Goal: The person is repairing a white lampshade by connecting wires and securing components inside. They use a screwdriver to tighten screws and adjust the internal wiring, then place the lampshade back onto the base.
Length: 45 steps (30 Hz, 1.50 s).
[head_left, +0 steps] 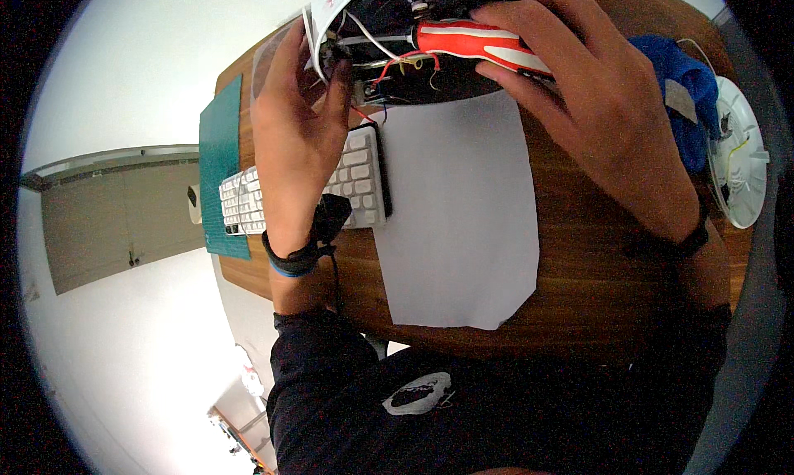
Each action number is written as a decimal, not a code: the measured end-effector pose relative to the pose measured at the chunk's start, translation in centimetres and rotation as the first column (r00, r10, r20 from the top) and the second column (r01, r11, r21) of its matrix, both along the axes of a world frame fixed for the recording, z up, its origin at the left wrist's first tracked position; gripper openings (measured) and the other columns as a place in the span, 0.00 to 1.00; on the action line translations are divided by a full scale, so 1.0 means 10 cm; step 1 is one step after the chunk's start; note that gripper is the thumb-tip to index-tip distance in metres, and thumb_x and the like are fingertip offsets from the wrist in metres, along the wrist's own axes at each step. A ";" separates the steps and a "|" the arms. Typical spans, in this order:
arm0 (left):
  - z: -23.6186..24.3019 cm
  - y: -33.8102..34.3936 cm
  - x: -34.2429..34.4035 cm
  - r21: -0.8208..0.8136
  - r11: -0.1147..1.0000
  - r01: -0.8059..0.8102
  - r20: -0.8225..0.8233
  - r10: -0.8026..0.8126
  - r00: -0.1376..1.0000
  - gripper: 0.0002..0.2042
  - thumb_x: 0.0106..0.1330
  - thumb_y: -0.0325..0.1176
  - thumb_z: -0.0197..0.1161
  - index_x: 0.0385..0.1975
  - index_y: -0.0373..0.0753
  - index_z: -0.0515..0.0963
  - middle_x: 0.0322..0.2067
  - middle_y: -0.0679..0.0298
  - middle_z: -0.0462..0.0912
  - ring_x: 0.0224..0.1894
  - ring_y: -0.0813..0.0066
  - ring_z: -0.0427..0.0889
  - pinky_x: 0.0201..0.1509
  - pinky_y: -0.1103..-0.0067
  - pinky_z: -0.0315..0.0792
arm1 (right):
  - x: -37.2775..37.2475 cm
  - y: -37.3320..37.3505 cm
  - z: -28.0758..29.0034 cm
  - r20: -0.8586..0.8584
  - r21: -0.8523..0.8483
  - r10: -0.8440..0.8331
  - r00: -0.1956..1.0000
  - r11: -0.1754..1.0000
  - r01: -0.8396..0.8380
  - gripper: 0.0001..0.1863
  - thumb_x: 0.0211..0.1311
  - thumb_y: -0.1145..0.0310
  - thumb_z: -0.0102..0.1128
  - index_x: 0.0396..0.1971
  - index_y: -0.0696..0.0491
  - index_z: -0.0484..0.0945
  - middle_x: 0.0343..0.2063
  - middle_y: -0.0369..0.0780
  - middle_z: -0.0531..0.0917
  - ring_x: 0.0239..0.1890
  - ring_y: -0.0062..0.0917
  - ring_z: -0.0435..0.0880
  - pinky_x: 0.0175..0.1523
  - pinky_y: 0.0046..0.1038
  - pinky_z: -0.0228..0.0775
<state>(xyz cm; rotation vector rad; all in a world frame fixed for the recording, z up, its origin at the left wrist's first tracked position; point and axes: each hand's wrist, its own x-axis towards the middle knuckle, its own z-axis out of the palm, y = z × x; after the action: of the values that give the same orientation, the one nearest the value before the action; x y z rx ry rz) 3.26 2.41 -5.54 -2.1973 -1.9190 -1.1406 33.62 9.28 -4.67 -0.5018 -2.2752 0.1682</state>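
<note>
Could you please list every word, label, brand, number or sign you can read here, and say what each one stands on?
No text can be read.
White-keyed keyboard: key markings too small.
White housing: a faint reddish mark, too blurred.
Black shirt: a pale oval print, no legible lettering.
Blue cloth: a pale patch, nothing legible on it.
Red-and-white screwdriver: no lettering discernible.

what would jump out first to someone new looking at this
Probably the red-and-white screwdriver in the right hand, near the top, its shaft reaching into an open, dark-lined housing toward the left hand. Next come the big white sheet mid-table and the bright blue cloth on the right.
</note>
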 end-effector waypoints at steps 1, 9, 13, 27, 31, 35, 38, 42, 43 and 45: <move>0.00 0.00 0.01 -0.010 1.000 -0.004 0.023 0.004 1.000 0.27 0.75 0.22 0.70 0.72 0.26 0.72 0.65 0.45 0.78 0.61 0.59 0.88 0.62 0.70 0.89 | -0.01 0.00 0.00 0.013 0.000 -0.006 1.000 1.000 0.006 0.25 0.63 0.70 0.80 0.55 0.61 0.78 0.45 0.48 0.77 0.37 0.32 0.87 0.40 0.32 0.87; -0.01 -0.02 0.02 -0.016 1.000 0.011 0.120 -0.009 0.993 0.26 0.75 0.20 0.69 0.71 0.25 0.72 0.63 0.47 0.80 0.62 0.61 0.88 0.61 0.73 0.88 | -0.06 -0.03 -0.01 0.012 0.084 -0.045 0.999 0.996 0.044 0.24 0.63 0.69 0.80 0.54 0.61 0.79 0.45 0.47 0.78 0.37 0.31 0.88 0.39 0.31 0.87; 0.00 -0.03 0.04 -0.022 1.000 -0.005 0.111 0.008 0.994 0.25 0.74 0.19 0.69 0.69 0.26 0.74 0.60 0.48 0.82 0.59 0.62 0.89 0.60 0.74 0.88 | -0.06 -0.13 0.02 0.077 0.112 -0.118 0.990 0.988 0.109 0.22 0.62 0.70 0.80 0.52 0.60 0.81 0.42 0.45 0.80 0.36 0.29 0.88 0.38 0.27 0.85; -0.02 -0.04 0.01 0.038 0.999 0.001 0.005 -0.001 1.000 0.26 0.71 0.20 0.71 0.68 0.28 0.75 0.57 0.48 0.84 0.46 0.64 0.89 0.49 0.72 0.85 | -0.07 0.07 -0.06 -0.045 0.074 0.019 0.999 0.997 -0.016 0.20 0.64 0.73 0.76 0.54 0.58 0.83 0.43 0.45 0.78 0.42 0.32 0.84 0.44 0.30 0.82; 0.00 0.01 0.01 0.119 0.993 0.013 -0.187 0.010 0.982 0.26 0.71 0.20 0.70 0.68 0.29 0.75 0.58 0.45 0.83 0.52 0.57 0.88 0.50 0.71 0.85 | -0.08 0.11 -0.09 -0.057 0.123 0.020 0.998 0.992 -0.013 0.19 0.65 0.75 0.74 0.55 0.57 0.82 0.42 0.45 0.77 0.42 0.33 0.83 0.46 0.31 0.81; 0.04 -0.08 0.09 -0.039 0.994 -0.100 -0.091 0.096 0.991 0.27 0.72 0.19 0.68 0.70 0.29 0.74 0.62 0.43 0.81 0.60 0.46 0.85 0.53 0.67 0.87 | -0.08 0.14 -0.12 0.004 0.197 -0.028 1.000 0.980 0.027 0.19 0.66 0.73 0.74 0.55 0.58 0.82 0.42 0.45 0.78 0.42 0.33 0.85 0.46 0.30 0.82; 0.05 -0.07 0.12 -0.048 0.994 -0.101 -0.099 0.096 0.991 0.27 0.72 0.19 0.67 0.72 0.29 0.73 0.65 0.41 0.79 0.63 0.43 0.83 0.57 0.65 0.88 | -0.14 0.14 -0.10 -0.068 0.191 -0.025 0.997 0.981 0.037 0.20 0.65 0.70 0.76 0.53 0.59 0.82 0.42 0.45 0.80 0.42 0.34 0.87 0.45 0.31 0.84; 0.04 -0.04 0.11 -0.011 0.995 -0.101 -0.162 0.098 0.982 0.27 0.73 0.19 0.66 0.72 0.30 0.74 0.65 0.39 0.78 0.63 0.43 0.83 0.57 0.66 0.88 | -0.06 -0.01 0.07 0.086 0.043 -0.068 0.994 0.997 0.065 0.22 0.64 0.67 0.78 0.52 0.61 0.81 0.42 0.46 0.82 0.42 0.35 0.89 0.44 0.32 0.86; 0.04 -0.05 0.11 -0.011 0.994 -0.109 -0.171 0.105 0.980 0.26 0.73 0.19 0.66 0.72 0.30 0.74 0.65 0.39 0.78 0.63 0.43 0.83 0.57 0.66 0.88 | -0.05 -0.03 0.09 0.132 -0.005 -0.070 0.989 0.997 0.071 0.22 0.63 0.67 0.79 0.52 0.61 0.80 0.42 0.46 0.82 0.41 0.35 0.89 0.43 0.32 0.86; 0.04 -0.05 0.11 -0.015 0.993 -0.113 -0.170 0.109 0.979 0.26 0.73 0.19 0.66 0.72 0.30 0.74 0.66 0.39 0.78 0.63 0.42 0.83 0.58 0.66 0.87 | -0.12 -0.01 0.06 0.075 -0.042 -0.024 0.997 0.999 0.027 0.24 0.62 0.67 0.80 0.52 0.62 0.79 0.42 0.46 0.80 0.40 0.35 0.87 0.42 0.32 0.85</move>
<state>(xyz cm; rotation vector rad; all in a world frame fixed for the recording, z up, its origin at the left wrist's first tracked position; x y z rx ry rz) 4.35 1.88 -5.11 -2.0922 -1.9655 -0.8881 32.45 9.20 -4.06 -0.5675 -2.3411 0.1888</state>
